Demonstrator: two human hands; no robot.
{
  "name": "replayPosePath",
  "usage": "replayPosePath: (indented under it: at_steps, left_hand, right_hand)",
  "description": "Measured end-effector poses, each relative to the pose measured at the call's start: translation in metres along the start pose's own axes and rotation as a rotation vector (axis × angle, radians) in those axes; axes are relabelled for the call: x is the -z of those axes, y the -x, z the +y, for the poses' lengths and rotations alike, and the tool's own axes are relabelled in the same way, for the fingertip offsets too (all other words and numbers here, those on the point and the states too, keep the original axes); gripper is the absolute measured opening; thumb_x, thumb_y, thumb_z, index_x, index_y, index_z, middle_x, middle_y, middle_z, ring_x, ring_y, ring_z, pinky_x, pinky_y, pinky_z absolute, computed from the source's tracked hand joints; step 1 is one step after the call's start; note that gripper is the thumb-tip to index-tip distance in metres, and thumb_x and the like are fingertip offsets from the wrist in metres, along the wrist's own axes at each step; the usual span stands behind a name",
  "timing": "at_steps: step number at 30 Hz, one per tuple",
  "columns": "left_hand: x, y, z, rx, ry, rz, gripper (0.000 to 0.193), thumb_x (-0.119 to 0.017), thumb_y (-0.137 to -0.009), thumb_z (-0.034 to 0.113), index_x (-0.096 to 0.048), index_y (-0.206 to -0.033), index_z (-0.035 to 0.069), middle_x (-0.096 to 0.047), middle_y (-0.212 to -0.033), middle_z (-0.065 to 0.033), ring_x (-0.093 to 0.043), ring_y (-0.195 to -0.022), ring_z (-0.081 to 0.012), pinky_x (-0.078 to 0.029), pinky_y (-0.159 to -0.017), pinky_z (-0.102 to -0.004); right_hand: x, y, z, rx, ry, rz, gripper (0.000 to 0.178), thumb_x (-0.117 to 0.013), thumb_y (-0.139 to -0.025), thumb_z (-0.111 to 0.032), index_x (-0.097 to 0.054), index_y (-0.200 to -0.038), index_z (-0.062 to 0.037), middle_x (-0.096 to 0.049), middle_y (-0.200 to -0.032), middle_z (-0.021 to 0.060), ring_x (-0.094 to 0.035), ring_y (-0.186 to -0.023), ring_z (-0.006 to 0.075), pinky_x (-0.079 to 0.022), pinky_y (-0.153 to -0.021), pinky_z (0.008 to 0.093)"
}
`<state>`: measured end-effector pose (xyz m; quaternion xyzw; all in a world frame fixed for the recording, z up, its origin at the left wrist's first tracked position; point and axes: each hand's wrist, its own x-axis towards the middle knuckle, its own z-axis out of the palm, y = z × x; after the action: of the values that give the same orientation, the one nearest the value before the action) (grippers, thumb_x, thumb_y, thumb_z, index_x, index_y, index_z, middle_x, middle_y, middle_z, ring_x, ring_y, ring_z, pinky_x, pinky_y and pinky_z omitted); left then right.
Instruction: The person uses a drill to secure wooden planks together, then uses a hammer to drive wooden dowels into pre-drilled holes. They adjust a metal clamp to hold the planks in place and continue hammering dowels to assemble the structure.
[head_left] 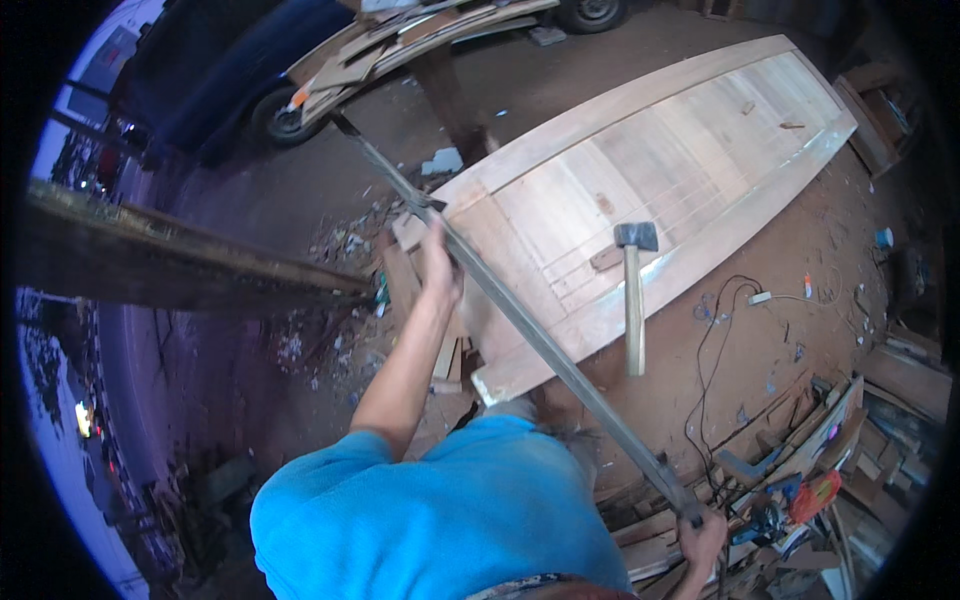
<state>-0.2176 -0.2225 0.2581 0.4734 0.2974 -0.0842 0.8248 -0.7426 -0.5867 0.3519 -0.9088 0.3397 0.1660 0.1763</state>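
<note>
A long metal bar clamp point(555, 360) slants across the near end of a pale wooden panelled door point(640, 165). My left hand point(437, 262) is closed on the bar just below its upper jaw, beside the door's near left corner. Lower right, my right hand point(703, 540) grips the clamp's other end, by the dark screw jaw. Its fingers are partly hidden. Whether either jaw touches the door, I cannot tell. On the door's right edge lies a hammer point(634, 300) with a dark block head, its light wooden handle sticking out past the edge.
Small wood pieces point(792, 125) lie on the door. A black cord point(708, 370) with a white socket crosses the dirt floor. Stacked offcuts point(870, 460) and an orange-and-blue tool fill the lower right. A thick beam point(190, 245) stands at left, near a vehicle and a board pile point(400, 45).
</note>
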Motion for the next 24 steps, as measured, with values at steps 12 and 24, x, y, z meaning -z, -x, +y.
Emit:
replayPosePath:
  at_steps: [12,24]
  left_hand:
    - [-0.006,0.153,-0.169,0.284,0.362,-0.193,0.053,-0.065,-0.089,0.063,-0.051,-0.087,0.013,-0.048,-0.068,0.0007,-0.050,-0.058,-0.0150,-0.047,-0.053,-0.0302]
    - [-0.147,0.295,-0.270,0.402,0.426,-0.620,0.039,-0.068,-0.086,0.045,-0.048,-0.086,0.012,-0.047,-0.070,-0.0005,-0.050,-0.061,-0.0157,-0.047,-0.059,-0.0317]
  right_hand:
    - [0.030,0.135,0.231,-0.289,0.510,0.279,0.061,-0.074,-0.079,-0.061,-0.076,-0.110,-0.0090,-0.074,-0.112,0.0158,-0.069,-0.100,0.0349,-0.051,-0.089,0.0477]
    - [0.010,0.245,0.380,-0.715,0.154,0.477,0.058,-0.072,-0.084,-0.049,-0.071,-0.123,-0.0060,-0.071,-0.119,0.0194,-0.067,-0.108,0.0369,-0.051,-0.094,0.0453]
